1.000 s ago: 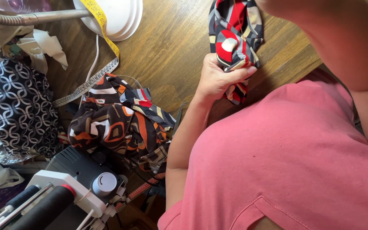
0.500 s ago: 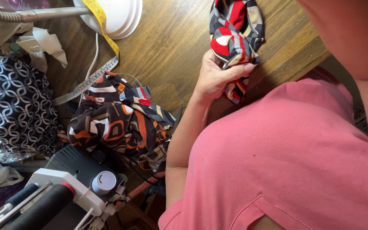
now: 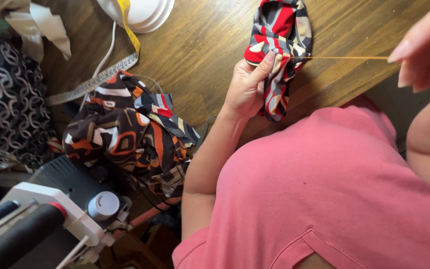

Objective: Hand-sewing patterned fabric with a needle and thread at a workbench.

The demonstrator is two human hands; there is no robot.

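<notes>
My left hand (image 3: 245,89) stays clamped on the patterned fabric piece (image 3: 278,45) at the table's (image 3: 200,50) near edge, while my right hand (image 3: 426,50), newly in view, pinches the thread (image 3: 339,58) now drawn taut.

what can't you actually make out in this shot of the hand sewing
- Needle: head view, too small or hidden in the right hand fingers; only the thread shows.
- Right hand: cut off by the right edge.
- Stitch spot on the red patterned cloth: covered by the left hand thumb.
</notes>
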